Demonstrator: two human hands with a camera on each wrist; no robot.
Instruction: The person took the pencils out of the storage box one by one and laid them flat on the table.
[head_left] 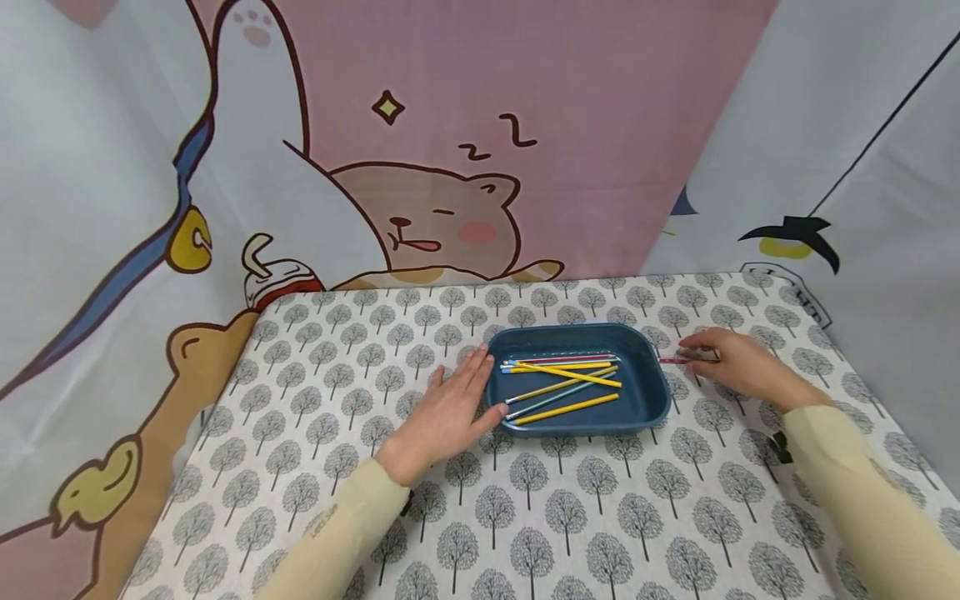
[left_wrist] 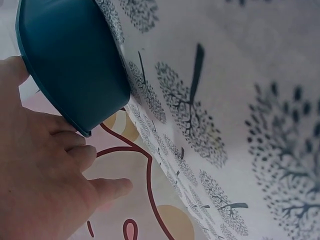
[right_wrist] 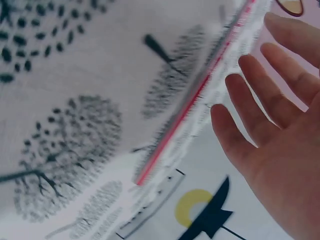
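Observation:
A dark blue rectangular bin (head_left: 585, 430) sits on the table, holding several pencils: yellow ones (head_left: 570, 408), a grey-green one (head_left: 555, 398) and a red one (head_left: 573, 359). My left hand (head_left: 450, 408) touches the bin's left end with fingers extended along the rim; the left wrist view shows them against the bin wall (left_wrist: 75, 65). Just right of the bin, a red pencil (right_wrist: 172, 127) lies on the tablecloth. My right hand (head_left: 738, 364) hovers over it, fingers spread; in the right wrist view they appear apart from the pencil.
A white tablecloth (head_left: 525, 517) with grey tree prints covers the table. Printed cartoon curtains (head_left: 585, 150) hang behind it and at both sides. A small dark object (head_left: 780, 447) shows beside the right wrist.

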